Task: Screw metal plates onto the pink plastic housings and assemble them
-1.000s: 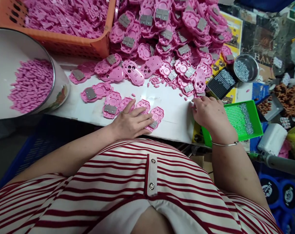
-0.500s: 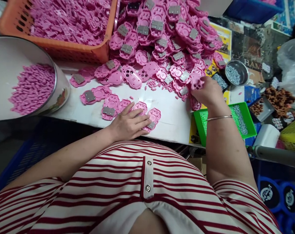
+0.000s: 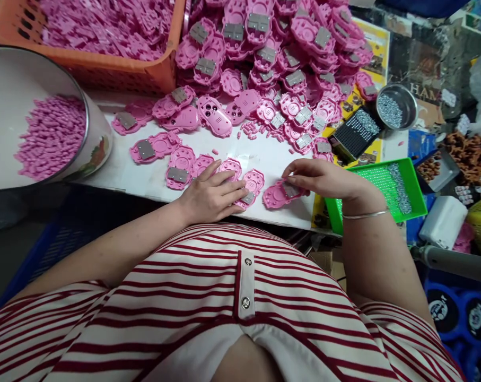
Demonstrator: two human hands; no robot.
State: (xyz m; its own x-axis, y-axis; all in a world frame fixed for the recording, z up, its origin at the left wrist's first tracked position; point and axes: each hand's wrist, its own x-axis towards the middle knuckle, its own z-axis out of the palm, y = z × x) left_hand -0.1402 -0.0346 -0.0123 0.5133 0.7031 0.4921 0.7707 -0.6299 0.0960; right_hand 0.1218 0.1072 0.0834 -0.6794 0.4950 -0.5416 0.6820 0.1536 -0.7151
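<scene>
My left hand [image 3: 212,196] lies flat, fingers stretched out, across two pink plastic shells in a row at the table's front edge. One uncovered shell [image 3: 254,183] shows its round moulding and a grey metal plate beside my fingertips. In my right hand [image 3: 315,178], thumb and fingers grip another pink shell [image 3: 277,195] by its grey-plated end, at the right end of the row. Left of my left hand lies a shell [image 3: 180,163] with its inside up. Small pink pegs [image 3: 260,130] are scattered beyond the row, near closed pink casings [image 3: 215,115].
A large heap of pink shells [image 3: 260,53] rises at the back. An orange basket [image 3: 160,69] of pink parts and a white enamel pot [image 3: 99,143] of pink pieces stand left. On the right are a green tray [image 3: 367,185], a metal bowl [image 3: 413,109] and a black perforated block [image 3: 349,135] with screws.
My right hand has come from the heap's right side toward the front edge, bringing a pink shell to the row's right end. My left hand stays in place.
</scene>
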